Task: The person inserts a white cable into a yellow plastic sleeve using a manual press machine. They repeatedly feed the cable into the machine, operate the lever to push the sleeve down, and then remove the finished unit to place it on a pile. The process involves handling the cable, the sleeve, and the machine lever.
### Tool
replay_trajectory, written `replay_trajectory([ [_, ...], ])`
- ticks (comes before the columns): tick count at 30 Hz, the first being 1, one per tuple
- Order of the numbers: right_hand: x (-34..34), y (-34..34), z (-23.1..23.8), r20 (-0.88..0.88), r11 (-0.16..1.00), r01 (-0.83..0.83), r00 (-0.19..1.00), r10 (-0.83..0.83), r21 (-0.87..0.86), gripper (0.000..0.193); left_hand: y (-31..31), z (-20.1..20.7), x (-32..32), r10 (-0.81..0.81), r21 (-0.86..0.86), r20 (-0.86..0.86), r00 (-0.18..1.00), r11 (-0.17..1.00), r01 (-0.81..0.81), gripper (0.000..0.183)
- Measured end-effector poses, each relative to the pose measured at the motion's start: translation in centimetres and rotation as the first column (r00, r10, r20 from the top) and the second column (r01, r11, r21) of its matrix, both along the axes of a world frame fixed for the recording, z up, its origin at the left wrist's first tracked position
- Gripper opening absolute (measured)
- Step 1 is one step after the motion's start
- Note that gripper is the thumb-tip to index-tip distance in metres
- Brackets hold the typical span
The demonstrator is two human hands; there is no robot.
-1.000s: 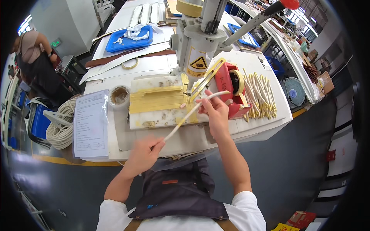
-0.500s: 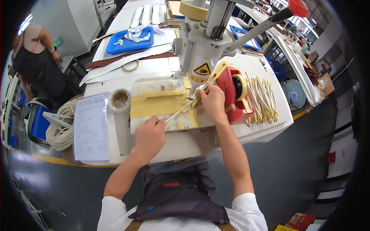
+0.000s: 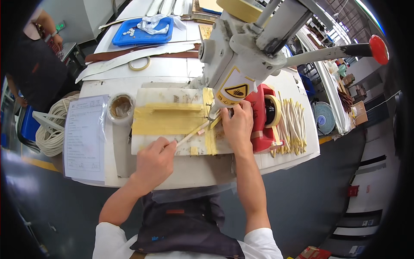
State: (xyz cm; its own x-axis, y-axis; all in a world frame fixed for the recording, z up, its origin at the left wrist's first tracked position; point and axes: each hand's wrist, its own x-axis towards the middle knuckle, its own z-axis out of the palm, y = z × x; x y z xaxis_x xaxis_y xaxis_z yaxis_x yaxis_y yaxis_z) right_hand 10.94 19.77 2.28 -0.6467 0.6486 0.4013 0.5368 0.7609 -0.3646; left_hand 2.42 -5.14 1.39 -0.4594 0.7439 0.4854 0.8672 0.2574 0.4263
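Note:
My left hand (image 3: 156,160) pinches a thin white cord (image 3: 185,139) with a yellow-taped end. The cord slants up to the right, over a white board (image 3: 183,150) with yellow tape on it, toward the metal tip (image 3: 213,115) of a grey hand press (image 3: 241,49). Close beside that tip is my right hand (image 3: 238,127), fingers closed around a slim yellow piece (image 3: 216,122). Its far part is hidden by the hand and the press, and its kind is unclear. Just right of this hand sits a red tape dispenser (image 3: 258,101) with a yellowish roll.
Several white cords with yellow ends (image 3: 293,125) lie at the right. The press lever (image 3: 332,55) juts rightward with a red knob. To the left are a tape roll (image 3: 120,108) and a sleeved paper sheet (image 3: 86,138). A blue tray (image 3: 142,39) stands behind; a person (image 3: 39,73) stands far left.
The view has shifted, with the press appearing larger and farther right. The upper part of the long yellow piece above my right hand is now out of sight. My left hand still holds the cord.

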Motion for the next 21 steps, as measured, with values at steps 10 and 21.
replay_trajectory([
  [10,-0.3,-0.1,-0.5,0.119,0.99,-0.043,0.992,0.028,0.132,0.027,0.2,0.3,-0.3,-0.029,0.021,0.022,0.999,0.999,0.028,0.022],
  [21,-0.5,-0.6,0.3,0.103,0.997,-0.058,0.993,0.052,0.051,0.03,2.1,0.2,-0.9,-0.05,-0.036,-0.08,0.996,0.998,0.047,0.029],
])
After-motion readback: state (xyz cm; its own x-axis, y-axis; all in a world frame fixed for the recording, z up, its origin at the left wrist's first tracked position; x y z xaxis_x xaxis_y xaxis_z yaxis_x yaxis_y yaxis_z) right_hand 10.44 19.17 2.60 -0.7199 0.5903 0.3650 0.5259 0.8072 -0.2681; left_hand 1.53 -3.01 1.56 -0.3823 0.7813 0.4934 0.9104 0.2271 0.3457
